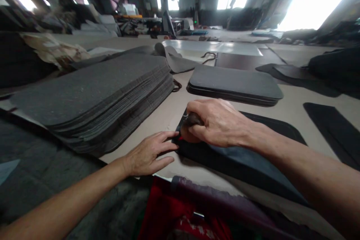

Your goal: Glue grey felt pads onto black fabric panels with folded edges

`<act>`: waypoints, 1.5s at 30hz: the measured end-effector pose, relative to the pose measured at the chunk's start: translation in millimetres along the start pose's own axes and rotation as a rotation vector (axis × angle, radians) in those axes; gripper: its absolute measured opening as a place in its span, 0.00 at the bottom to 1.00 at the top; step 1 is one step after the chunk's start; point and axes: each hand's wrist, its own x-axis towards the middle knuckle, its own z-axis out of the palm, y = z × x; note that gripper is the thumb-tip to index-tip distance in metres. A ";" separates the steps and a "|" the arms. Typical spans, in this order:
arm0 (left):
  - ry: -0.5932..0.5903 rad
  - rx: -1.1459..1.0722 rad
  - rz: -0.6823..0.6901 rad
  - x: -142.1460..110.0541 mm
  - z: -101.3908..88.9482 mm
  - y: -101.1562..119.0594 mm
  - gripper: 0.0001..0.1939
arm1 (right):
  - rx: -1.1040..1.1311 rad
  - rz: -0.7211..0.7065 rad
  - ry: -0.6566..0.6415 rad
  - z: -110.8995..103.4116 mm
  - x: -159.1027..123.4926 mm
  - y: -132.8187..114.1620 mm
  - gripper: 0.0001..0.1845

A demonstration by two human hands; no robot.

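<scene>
A black flat panel (202, 157) with rounded corners and a bluish-grey middle lies on the table before me. My right hand (222, 122) is closed around a brown, wooden-looking tool (191, 133) with a dark rounded top, pressed over the panel's left end. Its working edge is hidden, so its exact kind cannot be made out. A small red spot (180, 138) shows beside the tool. Fingers apart, my left hand (153, 152) lies at the panel's left edge, its fingertips touching the corner.
A tall stack of grey sheets (112, 86) stands at the left. Beyond the panel sits a lower stack of grey rounded pieces (233, 82). A dark strip (334, 127) lies at the right. Ragged purple material (213, 198) hangs along the near edge of the pale table (149, 123).
</scene>
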 end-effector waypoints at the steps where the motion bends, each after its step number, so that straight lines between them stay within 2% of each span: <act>1: 0.001 -0.003 0.000 -0.1 -0.1 0.3 0.16 | -0.001 0.001 -0.002 -0.1 0.2 -0.2 0.04; 7: 0.000 0.007 -0.009 -0.3 -0.5 0.7 0.17 | -0.020 -0.009 -0.011 -3.2 1.9 -2.0 0.04; 12: -0.017 0.003 -0.026 -0.5 -1.3 0.6 0.16 | -0.029 0.053 -0.074 -10.8 -0.9 0.3 0.04; 21: -0.006 0.000 -0.017 0.9 -1.4 1.6 0.17 | -0.018 0.016 -0.007 -2.0 1.1 -2.1 0.06; 26: -0.010 -0.006 -0.017 0.4 -2.3 2.0 0.17 | -0.009 -0.012 -0.014 -1.1 2.9 -3.4 0.07; 35: 0.007 0.020 -0.016 0.0 -0.4 1.9 0.15 | -0.008 0.084 -0.081 -13.4 -7.0 4.8 0.05; 42: -0.019 -0.001 -0.024 2.0 -1.5 0.8 0.17 | -0.002 0.019 -0.018 -2.8 -0.7 -1.2 0.08; 45: -0.007 0.005 -0.023 1.8 -2.3 1.6 0.17 | -0.009 0.013 -0.028 -4.3 -0.4 -1.1 0.09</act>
